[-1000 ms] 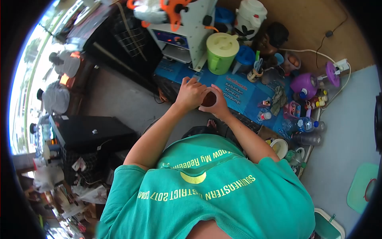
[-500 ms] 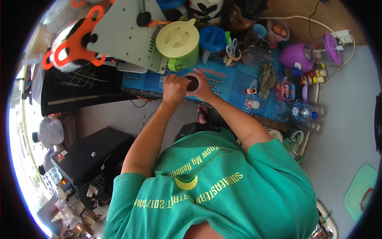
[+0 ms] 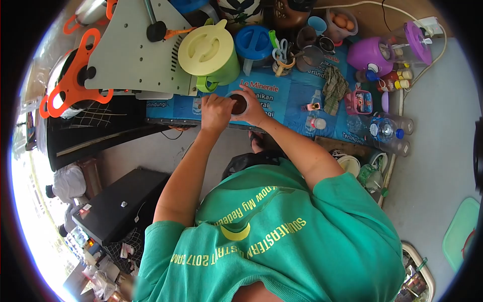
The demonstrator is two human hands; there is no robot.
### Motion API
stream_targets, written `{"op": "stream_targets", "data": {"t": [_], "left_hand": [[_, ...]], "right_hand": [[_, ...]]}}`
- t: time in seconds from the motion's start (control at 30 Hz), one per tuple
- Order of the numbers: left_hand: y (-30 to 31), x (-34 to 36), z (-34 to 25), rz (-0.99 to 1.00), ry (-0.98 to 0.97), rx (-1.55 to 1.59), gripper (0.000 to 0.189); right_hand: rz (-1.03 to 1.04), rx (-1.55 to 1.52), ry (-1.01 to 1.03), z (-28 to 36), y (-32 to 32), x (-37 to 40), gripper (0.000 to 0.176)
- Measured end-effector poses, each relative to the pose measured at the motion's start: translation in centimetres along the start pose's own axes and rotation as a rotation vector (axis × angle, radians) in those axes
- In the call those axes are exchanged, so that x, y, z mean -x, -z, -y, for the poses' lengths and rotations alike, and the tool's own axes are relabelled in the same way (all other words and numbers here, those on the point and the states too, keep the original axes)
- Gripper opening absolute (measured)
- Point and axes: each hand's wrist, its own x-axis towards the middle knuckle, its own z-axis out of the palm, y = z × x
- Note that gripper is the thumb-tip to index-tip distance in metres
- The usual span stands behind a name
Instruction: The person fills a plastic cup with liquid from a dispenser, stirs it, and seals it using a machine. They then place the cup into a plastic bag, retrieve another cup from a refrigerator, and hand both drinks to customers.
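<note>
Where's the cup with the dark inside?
In the head view, the cup is near the middle, between the left hand and right hand, below and right of the green pitcher.

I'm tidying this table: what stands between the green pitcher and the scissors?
The blue-lidded jug stands between the green pitcher and the scissors, as the head view shows.

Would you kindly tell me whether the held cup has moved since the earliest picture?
Yes: judged against the green pitcher, the cup has shifted rightward in the view.
</note>
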Motion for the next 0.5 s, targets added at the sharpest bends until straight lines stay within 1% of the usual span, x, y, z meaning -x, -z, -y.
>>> {"op": "stream_targets", "data": {"t": [0.03, 0.1, 0.13, 0.2, 0.23, 0.3, 0.33, 0.4, 0.43, 0.5], "left_hand": [[0.0, -0.1, 0.0, -0.002, -0.001, 0.0, 0.014], [-0.2, -0.2, 0.0, -0.013, 0.143, -0.063, 0.018], [-0.3, -0.1, 0.0, -0.014, 0.14, -0.06, 0.018], [-0.2, -0.2, -0.1, 0.024, 0.018, 0.042, 0.018], [-0.2, -0.2, -0.2, 0.024, 0.015, 0.043, 0.018], [-0.4, -0.4, -0.5, -0.012, 0.1, -0.03, 0.018], [-0.5, -0.4, -0.5, -0.012, 0.094, -0.028, 0.018], [-0.8, -0.2, 0.0, 0.057, 0.124, -0.009, 0.016], [-1.1, -0.2, 0.1, 0.06, 0.114, -0.004, 0.016], [-1.4, -0.4, 0.0, 0.002, -0.038, 0.035, 0.02]], "right_hand": [[-0.018, -0.016, -0.015, 0.2, 0.1, 0.2, 0.098], [-0.042, -0.029, -0.029, 0.1, 0.3, 0.4, 0.1], [-0.046, -0.006, -0.003, 0.0, 0.4, 0.5, 0.099], [-0.053, 0.018, 0.023, 0.0, 0.6, 0.6, 0.098], [-0.039, 0.026, 0.034, -0.1, 0.8, 0.6, 0.1], [-0.029, 0.036, 0.044, -0.1, 0.9, 1.0, 0.102], [-0.04, -0.001, 0.037, -0.1, 1.0, 1.2, 0.102], [-0.063, -0.034, 0.027, -0.1, 1.3, 1.6, 0.102], [-0.069, -0.025, 0.015, -0.2, 1.3, 1.8, 0.101], [-0.09, -0.021, -0.004, -0.4, 1.2, 2.3, 0.101]]}}
